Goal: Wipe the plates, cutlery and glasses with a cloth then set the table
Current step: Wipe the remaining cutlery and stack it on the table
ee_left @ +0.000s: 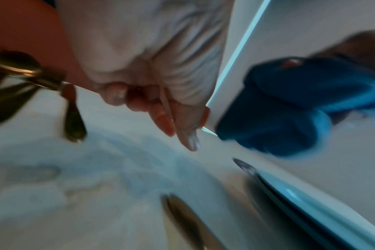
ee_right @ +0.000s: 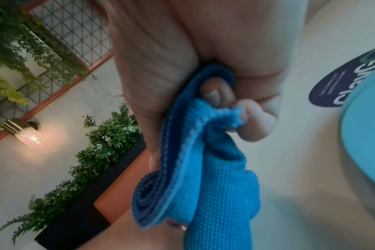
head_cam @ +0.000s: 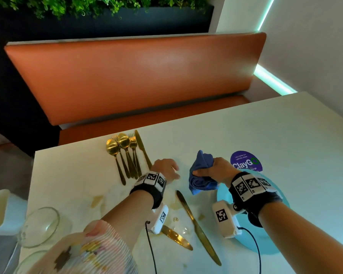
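Cloth bunched in right grip — left grip slack, empty — gold knife just below.

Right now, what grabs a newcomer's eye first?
The blue cloth bunched in the right hand, held above the middle of the white table. Next, the gold cutlery lying together near the table's far left edge, just beyond the empty left hand. Behind it all, the orange bench.

Dim, teal-tinted; wrist views blurred, edges warped.
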`<state>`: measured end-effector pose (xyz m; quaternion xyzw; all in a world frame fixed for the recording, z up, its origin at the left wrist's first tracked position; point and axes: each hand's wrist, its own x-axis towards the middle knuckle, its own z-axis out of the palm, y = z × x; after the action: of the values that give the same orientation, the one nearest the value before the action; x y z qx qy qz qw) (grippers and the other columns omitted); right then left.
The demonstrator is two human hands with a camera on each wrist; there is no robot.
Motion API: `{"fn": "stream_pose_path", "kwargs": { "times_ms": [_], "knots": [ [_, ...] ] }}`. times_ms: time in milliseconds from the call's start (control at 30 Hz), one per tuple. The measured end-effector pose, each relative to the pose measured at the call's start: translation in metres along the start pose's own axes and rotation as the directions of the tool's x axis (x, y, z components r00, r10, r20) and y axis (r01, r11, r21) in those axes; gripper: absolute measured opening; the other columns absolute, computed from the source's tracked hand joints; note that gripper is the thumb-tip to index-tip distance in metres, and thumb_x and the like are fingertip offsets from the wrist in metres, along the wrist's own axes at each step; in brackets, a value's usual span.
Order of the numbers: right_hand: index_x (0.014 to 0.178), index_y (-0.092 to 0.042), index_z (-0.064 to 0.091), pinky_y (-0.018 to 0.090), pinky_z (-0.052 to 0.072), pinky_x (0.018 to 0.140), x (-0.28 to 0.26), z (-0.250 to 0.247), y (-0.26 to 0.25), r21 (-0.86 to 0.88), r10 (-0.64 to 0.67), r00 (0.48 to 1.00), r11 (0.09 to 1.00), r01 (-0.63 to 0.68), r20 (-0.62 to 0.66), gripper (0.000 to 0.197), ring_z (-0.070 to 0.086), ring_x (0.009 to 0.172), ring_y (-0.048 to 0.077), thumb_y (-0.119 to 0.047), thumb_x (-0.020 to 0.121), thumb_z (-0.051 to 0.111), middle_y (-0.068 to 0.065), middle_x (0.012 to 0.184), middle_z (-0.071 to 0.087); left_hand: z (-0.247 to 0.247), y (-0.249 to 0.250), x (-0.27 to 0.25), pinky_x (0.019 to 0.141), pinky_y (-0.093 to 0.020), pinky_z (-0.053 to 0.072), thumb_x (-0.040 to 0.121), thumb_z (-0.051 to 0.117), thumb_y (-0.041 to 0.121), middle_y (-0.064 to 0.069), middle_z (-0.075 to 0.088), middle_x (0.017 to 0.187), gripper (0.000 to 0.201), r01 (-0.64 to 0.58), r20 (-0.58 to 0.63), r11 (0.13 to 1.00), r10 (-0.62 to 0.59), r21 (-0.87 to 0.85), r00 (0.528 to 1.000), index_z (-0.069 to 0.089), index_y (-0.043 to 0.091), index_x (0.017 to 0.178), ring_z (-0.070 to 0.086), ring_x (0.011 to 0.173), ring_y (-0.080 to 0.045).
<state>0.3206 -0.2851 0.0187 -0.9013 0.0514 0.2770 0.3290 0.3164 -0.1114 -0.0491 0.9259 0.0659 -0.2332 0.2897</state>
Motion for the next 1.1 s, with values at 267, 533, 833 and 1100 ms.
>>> {"fn": "stream_pose_path", "kwargs": {
  "times_ms": [267,533,833,1100],
  "knots": [
    [0.108,0.002,0.06,0.031,0.049,0.077,-0.046,0.001,0.023,0.003,0.054,0.995,0.999,-0.054,-0.088,0.057,0.062,0.088,0.026,-0.039,0.073,0.075,0.012,0.097,0.065,0.074,0.023,-0.059,0.101,-0.04,0.038,0.091,0.055,0.024,-0.016,0.048,0.129,0.032,-0.217,0.305,0.944,0.137,0.248,0.942,0.062,0.022,0.122,0.041,0.126,-0.035],
    [0.109,0.004,0.058,0.025,0.046,0.063,-0.066,0.014,0.051,0.055,0.125,0.989,0.991,-0.12,-0.083,0.056,0.058,0.081,0.024,-0.038,0.075,0.074,0.011,0.091,0.061,0.073,0.025,-0.069,0.087,-0.034,0.043,0.093,0.044,0.008,-0.015,0.05,0.132,0.038,-0.214,0.231,0.926,0.145,0.312,0.962,0.042,0.003,0.13,0.053,0.117,-0.032],
    [0.108,0.006,0.059,0.022,0.045,0.057,-0.074,0.016,0.062,0.125,0.16,0.982,0.981,-0.147,-0.098,0.052,0.058,0.079,0.026,-0.034,0.078,0.072,0.013,0.089,0.061,0.072,0.028,-0.08,0.084,-0.035,0.039,0.098,0.033,0.011,-0.017,0.045,0.133,0.04,-0.29,0.31,0.867,0.168,0.405,0.936,0.033,0.007,0.137,0.05,0.116,-0.034],
    [0.108,0.006,0.059,0.029,0.052,0.063,-0.074,0.015,0.066,0.26,0.185,0.977,0.953,-0.153,-0.106,0.051,0.062,0.076,0.028,-0.031,0.075,0.075,0.017,0.094,0.065,0.06,0.028,-0.083,0.1,-0.037,0.043,0.096,0.046,0.013,-0.019,0.039,0.143,0.056,-0.293,0.376,0.82,0.103,0.493,0.921,0.025,0.001,0.147,0.048,0.124,-0.033]
  ]
}}
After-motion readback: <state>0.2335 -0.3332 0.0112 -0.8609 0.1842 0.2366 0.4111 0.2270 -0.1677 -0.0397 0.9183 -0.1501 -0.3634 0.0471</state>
